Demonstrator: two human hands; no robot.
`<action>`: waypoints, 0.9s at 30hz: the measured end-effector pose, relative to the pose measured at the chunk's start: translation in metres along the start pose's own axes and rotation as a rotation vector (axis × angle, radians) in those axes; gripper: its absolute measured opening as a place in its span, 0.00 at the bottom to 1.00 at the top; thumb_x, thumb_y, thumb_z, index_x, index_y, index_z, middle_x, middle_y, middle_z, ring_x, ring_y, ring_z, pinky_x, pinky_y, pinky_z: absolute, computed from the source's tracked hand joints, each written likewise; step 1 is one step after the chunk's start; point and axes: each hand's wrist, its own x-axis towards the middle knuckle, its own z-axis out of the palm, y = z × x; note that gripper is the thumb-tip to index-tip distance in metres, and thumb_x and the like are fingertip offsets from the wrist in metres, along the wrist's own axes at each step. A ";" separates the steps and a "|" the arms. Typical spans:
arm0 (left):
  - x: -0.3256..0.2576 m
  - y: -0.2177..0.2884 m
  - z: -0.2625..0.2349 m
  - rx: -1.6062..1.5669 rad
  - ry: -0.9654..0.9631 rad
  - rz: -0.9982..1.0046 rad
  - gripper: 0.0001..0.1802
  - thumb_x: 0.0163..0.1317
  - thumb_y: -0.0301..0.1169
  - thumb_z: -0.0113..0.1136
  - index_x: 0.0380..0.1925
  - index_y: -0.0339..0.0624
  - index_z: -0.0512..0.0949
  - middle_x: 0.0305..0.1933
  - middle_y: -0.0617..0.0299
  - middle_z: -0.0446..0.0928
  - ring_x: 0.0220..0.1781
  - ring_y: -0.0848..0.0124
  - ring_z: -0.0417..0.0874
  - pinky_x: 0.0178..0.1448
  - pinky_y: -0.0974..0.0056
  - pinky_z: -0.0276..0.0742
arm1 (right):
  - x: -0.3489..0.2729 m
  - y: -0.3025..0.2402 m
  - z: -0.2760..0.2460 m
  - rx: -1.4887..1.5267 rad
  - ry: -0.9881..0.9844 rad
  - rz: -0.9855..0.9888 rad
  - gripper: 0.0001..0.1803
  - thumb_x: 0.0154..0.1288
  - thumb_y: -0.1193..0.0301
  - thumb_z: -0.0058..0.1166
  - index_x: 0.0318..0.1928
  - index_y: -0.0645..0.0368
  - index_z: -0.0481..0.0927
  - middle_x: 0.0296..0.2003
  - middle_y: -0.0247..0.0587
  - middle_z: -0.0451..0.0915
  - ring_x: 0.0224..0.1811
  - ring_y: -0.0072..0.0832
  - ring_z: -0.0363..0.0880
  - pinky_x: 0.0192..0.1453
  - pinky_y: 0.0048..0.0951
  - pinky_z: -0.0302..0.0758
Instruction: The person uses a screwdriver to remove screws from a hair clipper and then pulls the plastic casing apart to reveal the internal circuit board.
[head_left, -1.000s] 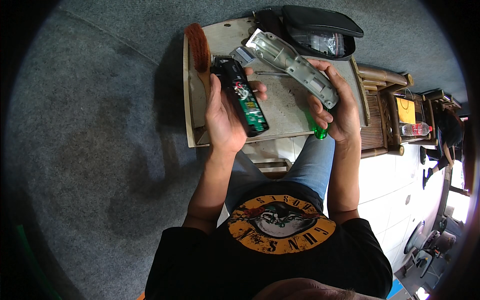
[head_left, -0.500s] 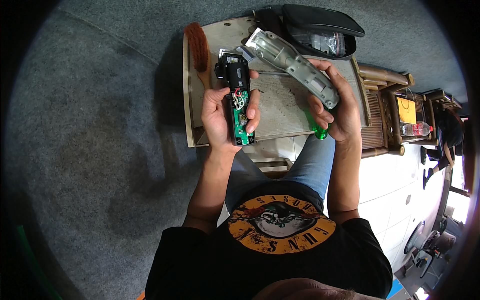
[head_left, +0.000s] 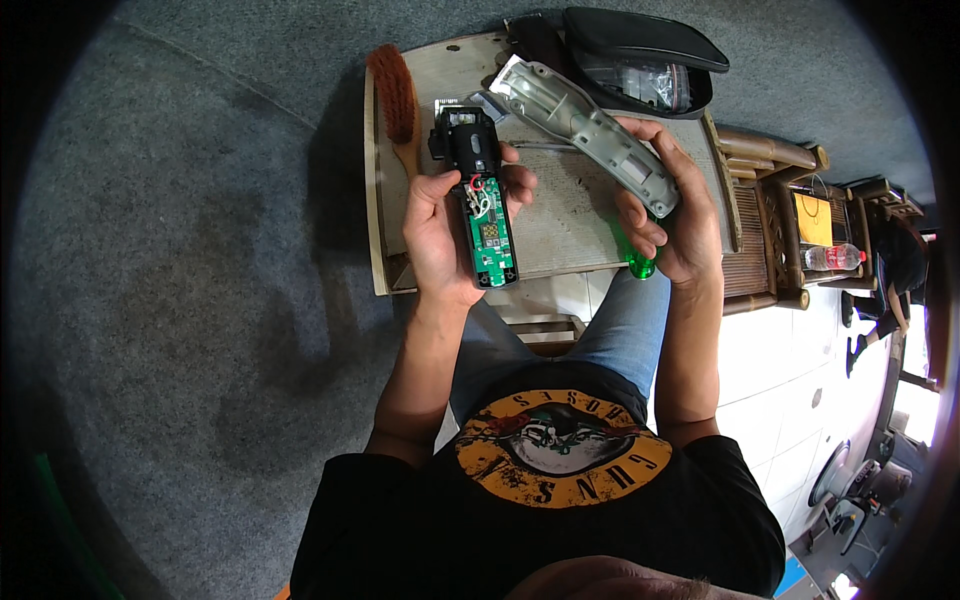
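My left hand (head_left: 437, 235) is closed round an opened black hair clipper (head_left: 470, 145). Its green circuit board (head_left: 491, 240) faces up, with red and white wires at the board's upper end and the metal blade at the far end. In my right hand (head_left: 690, 220) is the clipper's detached grey housing cover (head_left: 590, 135), its hollow, ribbed inner side showing. The cover is held tilted, its far end leaning left. Clipper and cover are apart. Under my right hand a green, see-through screwdriver handle (head_left: 641, 265) shows in part; a metal shaft (head_left: 545, 147) lies behind the cover.
A small table (head_left: 560, 230) stands before my knees. On it are a brown-bristled brush (head_left: 395, 95) at the left and an open black case (head_left: 640, 45) with plastic bags at the back. Bamboo furniture (head_left: 745, 240) adjoins at right, bearing a bottle (head_left: 832, 258). A person (head_left: 895, 260) sits farther right.
My left fingers have loosened from the front of the board and spread to the right side, so more of the board shows. The clipper has turned slightly. My right hand and the cover stay put.
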 end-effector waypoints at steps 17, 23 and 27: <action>0.005 0.003 -0.013 -0.087 -0.209 -0.036 0.31 0.83 0.47 0.35 0.72 0.33 0.60 0.71 0.40 0.66 0.36 0.64 0.82 0.26 0.64 0.86 | 0.000 0.000 0.000 0.006 -0.014 -0.007 0.26 0.84 0.59 0.37 0.64 0.68 0.71 0.18 0.39 0.74 0.08 0.14 0.57 0.10 0.17 0.57; -0.003 0.005 -0.007 -0.031 -0.222 -0.015 0.32 0.78 0.48 0.34 0.66 0.29 0.64 0.61 0.40 0.71 0.23 0.66 0.76 0.13 0.64 0.77 | 0.000 -0.001 0.000 -0.001 -0.005 0.011 0.25 0.84 0.59 0.36 0.65 0.68 0.71 0.18 0.40 0.74 0.08 0.14 0.56 0.11 0.18 0.57; -0.003 0.006 -0.008 -0.047 -0.168 -0.032 0.32 0.74 0.47 0.35 0.62 0.29 0.67 0.59 0.41 0.72 0.21 0.66 0.77 0.12 0.64 0.74 | 0.000 -0.001 0.000 0.002 -0.008 0.008 0.25 0.84 0.59 0.36 0.65 0.68 0.71 0.18 0.40 0.74 0.08 0.14 0.56 0.11 0.17 0.57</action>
